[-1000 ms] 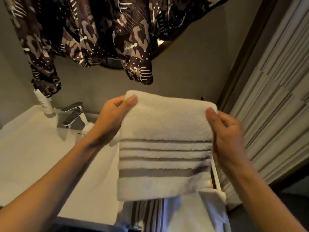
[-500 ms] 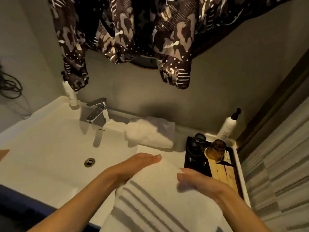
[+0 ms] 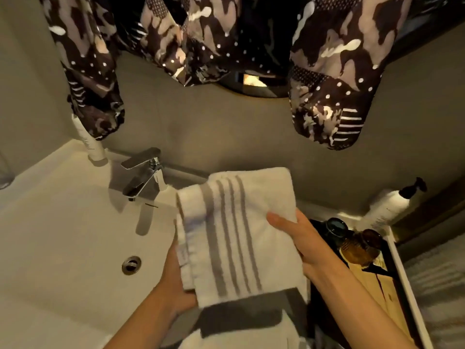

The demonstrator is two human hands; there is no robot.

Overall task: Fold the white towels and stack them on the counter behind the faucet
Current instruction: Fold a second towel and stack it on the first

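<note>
A folded white towel with grey stripes (image 3: 236,238) is held in the air between both hands, above the right side of the sink and counter. My left hand (image 3: 176,280) grips its lower left edge from beneath. My right hand (image 3: 299,238) clasps its right edge, fingers on top. The chrome faucet (image 3: 143,175) stands at the back of the sink, to the towel's left. The held towel hides the counter behind it, where a folded towel lay earlier. More white cloth (image 3: 241,333) lies below the held towel at the bottom edge.
The white sink basin (image 3: 63,235) with its drain (image 3: 130,264) fills the left. A white tube (image 3: 90,147) stands left of the faucet. A black tray (image 3: 392,285) with dark cups and a pump bottle (image 3: 390,207) are at the right. A patterned garment (image 3: 201,39) hangs overhead.
The towel was pressed flat low on the counter half a second ago; now it is lifted, folded smaller, stripes running lengthwise, and carried toward the back behind the sink.
</note>
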